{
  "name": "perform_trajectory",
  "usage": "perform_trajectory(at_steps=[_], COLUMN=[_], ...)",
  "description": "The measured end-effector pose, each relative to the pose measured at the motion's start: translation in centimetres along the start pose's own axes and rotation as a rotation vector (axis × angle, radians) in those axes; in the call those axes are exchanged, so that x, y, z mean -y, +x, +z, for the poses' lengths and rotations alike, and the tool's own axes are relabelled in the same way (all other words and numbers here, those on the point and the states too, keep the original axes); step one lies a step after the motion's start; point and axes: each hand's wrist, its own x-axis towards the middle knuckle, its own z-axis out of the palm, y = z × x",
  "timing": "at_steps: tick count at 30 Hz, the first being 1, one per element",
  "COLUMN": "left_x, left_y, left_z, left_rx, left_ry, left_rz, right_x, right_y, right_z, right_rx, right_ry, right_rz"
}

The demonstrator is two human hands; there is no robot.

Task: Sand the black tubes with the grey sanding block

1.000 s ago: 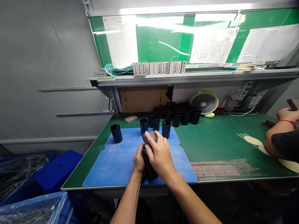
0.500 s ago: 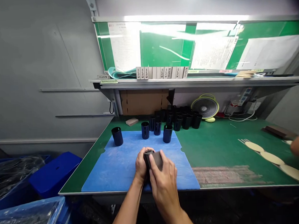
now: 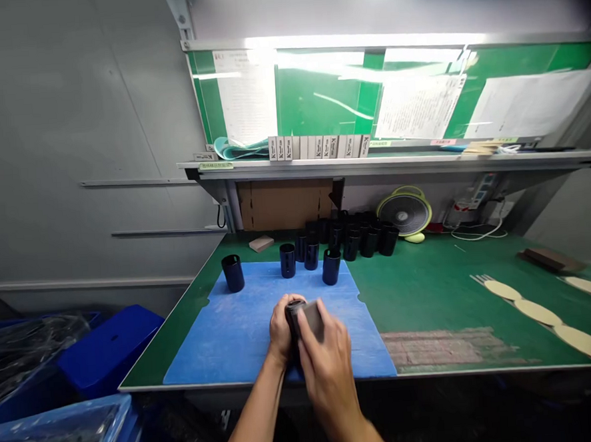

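My left hand point(image 3: 281, 328) is closed around a black cylinder point(image 3: 295, 306) above the front part of the blue mat point(image 3: 217, 339). In my right hand point(image 3: 329, 352) is a grey-brown sanding block point(image 3: 313, 318), gripped between thumb and fingers and pressed against the cylinder's right side. Much of the cylinder is hidden by my hands. Beyond them, at the mat's far edge, stand upright black cylinders: one at the left point(image 3: 233, 273), one in the middle point(image 3: 288, 260) and one at the right point(image 3: 331, 266).
Several more black cylinders point(image 3: 369, 240) crowd the back of the green table point(image 3: 430, 286), beside a fan point(image 3: 404, 213). A small block point(image 3: 261, 243) lies at the back left. Pale oval pieces point(image 3: 539, 311) line the right side. A shelf point(image 3: 397, 163) overhangs; blue bins point(image 3: 107, 346) stand left.
The sanding block and my right hand have shifted very slightly against the cylinder. Another person's arm at the right edge has gone from view. The view has tilted slightly.
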Motion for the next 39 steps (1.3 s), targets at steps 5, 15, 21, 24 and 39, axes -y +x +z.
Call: perform_trajectory(at_steps=[5, 15, 21, 24, 39], left_x=[-0.3, -0.8, -0.9, -0.5, -0.1], left_y=[0.2, -0.6, -0.1, 0.4, 1.3], left_z=[0.1, 1.5, 1.4, 1.5, 1.1], left_rx=[0.028, 0.163, 0.163, 0.14, -0.02], left_ry=[-0.111, -0.34, -0.316, -0.292, -0.104], left_rz=[-0.075, -0.203, -0.228, -0.233, -0.128], right_x=[0.6, -4.3, -5.2, -4.8, -0.5], right_y=[1.1, -8.4, -6.9, -7.4, -2.4], right_z=[1.0, -3.8, -5.1, -5.4, -0.2], right_rx=[-0.017, 0.112, 0.102, 0.096, 0.172], right_ry=[-0.028, 0.115, 0.413, 0.357, 0.024], right_rz=[0.054, 0.112, 0.54, 0.464, 0.082])
